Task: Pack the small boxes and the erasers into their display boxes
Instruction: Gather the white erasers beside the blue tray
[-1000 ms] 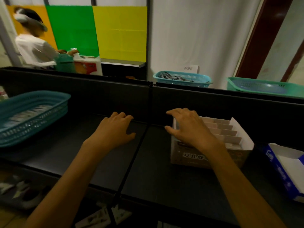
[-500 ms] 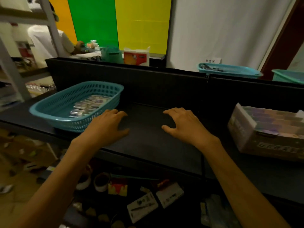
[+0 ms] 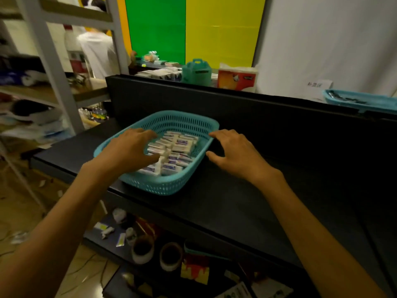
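Note:
A teal plastic basket (image 3: 193, 123) sits on the black counter (image 3: 236, 207), filled with several small white erasers (image 3: 180, 145) in purple-printed sleeves. My left hand (image 3: 129, 149) reaches over the basket's left rim, palm down, fingers spread above the erasers; whether they touch is unclear. My right hand (image 3: 234, 151) hovers open just right of the basket's right rim, holding nothing. No display box is in view.
A black back wall (image 3: 257, 112) borders the counter. Behind it stand a tissue pack (image 3: 236, 79), a green case (image 3: 196, 72) and another teal basket (image 3: 363, 102). A person in white (image 3: 98, 52) stands at the back left beside grey shelving (image 3: 49, 61). Tape rolls (image 3: 142, 250) lie below.
The view has swung left, taking the display box out of sight. Both hands have moved to the teal basket, the left now over the erasers, the right beside its right rim.

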Tool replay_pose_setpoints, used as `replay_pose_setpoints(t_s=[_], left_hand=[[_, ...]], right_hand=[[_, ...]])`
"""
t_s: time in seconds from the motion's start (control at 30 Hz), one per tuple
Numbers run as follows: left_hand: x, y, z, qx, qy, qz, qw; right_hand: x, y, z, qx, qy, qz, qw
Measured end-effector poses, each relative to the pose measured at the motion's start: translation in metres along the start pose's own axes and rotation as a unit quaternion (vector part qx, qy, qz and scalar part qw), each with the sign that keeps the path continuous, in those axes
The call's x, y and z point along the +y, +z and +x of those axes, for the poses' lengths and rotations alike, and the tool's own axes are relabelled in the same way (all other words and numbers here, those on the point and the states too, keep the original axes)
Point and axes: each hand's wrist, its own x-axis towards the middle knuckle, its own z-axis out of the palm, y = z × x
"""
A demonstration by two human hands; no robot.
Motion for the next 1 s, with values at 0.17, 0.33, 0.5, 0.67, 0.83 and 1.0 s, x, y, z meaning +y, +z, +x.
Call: replay_pose_setpoints(t_s=[0.17, 0.33, 0.5, 0.67, 0.83, 1.0], left_hand=[[-0.038, 0.001, 0.065, -0.067, 0.017, -0.007, 0.998], [-0.059, 0.015, 0.129, -0.146, 0.055, -0.012, 0.988], [-0.059, 0.033, 0.18, -0.251, 0.123, 0.023, 0.96], [-0.056, 0.052, 0.211, -0.346, 0.189, 0.061, 0.917], [-0.06, 0.063, 0.222, -0.357, 0.255, 0.065, 0.896], [-0.063, 0.07, 0.231, -0.373, 0.301, 0.03, 0.877]], right_hand=[[-0.01, 0.023, 0.071, -0.026, 0.021, 0.026, 0.999], [-0.011, 0.047, 0.123, -0.126, 0.049, 0.027, 0.99], [-0.011, 0.067, 0.153, -0.253, 0.1, 0.022, 0.962], [-0.014, 0.083, 0.169, -0.326, 0.142, -0.02, 0.934], [-0.019, 0.09, 0.185, -0.391, 0.184, -0.051, 0.9], [-0.033, 0.092, 0.191, -0.396, 0.185, -0.061, 0.897]])
